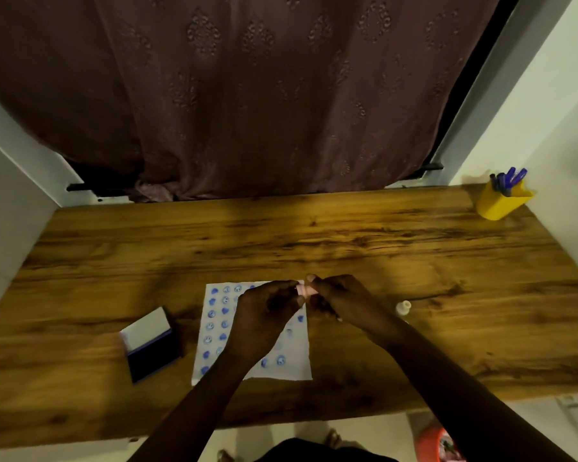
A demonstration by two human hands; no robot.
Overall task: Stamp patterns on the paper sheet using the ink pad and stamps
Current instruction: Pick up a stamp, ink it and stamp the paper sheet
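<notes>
Meeting above the far right corner of the paper sheet (254,331), both hands close on one small pink stamp (301,289). The left hand (267,310) pinches its near end, the right hand (339,300) its far end with the thumb up on top — each grip narrow and holding the stamp between them. Only a sliver of pink shows between the fingers, so which face points down I cannot tell.

The sheet lies flat on the wooden worktop (314,235), covered in rows of blue prints, partly hidden under the left wrist. Left of it, just apart, the ink pad (152,345) sits open, its pale lid raised toward the far side and its dark pad showing. Right of the hands a small pale stamp (403,307) stands alone — near the right wrist. A yellow pen holder (501,203) with blue pens sits at the far right corner.
</notes>
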